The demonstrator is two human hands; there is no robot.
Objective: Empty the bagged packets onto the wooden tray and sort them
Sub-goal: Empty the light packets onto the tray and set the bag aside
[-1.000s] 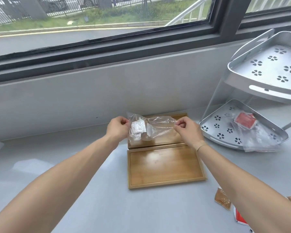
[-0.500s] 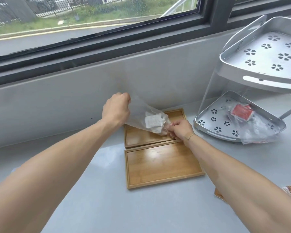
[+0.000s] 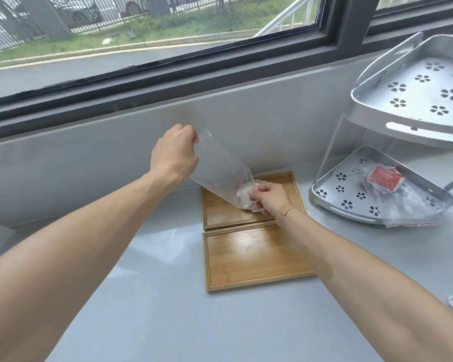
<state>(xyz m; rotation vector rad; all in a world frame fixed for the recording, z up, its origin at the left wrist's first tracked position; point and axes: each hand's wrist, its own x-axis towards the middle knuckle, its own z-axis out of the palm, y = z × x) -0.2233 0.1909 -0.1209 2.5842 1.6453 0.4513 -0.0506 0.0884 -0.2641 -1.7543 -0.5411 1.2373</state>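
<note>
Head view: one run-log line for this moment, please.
phase: emptying | left hand: lifts clear bag by upper end | right hand: pinches lower end over far wooden tray | near wooden tray: bare

Near bamboo tray (image 3: 254,257) open from above; far tray (image 3: 220,212) covered by tilted clear bag (image 3: 217,168); corner rack (image 3: 403,126) blocks right; wall (image 3: 89,158) behind.

Two trays lie on the surface (image 3: 168,322), the far tray (image 3: 220,215) just behind the near tray (image 3: 256,259). A bag (image 3: 220,173) slants above the far tray between the hands. To the right stands a rack (image 3: 377,212), its lower shelf holding packets (image 3: 383,180).
</note>
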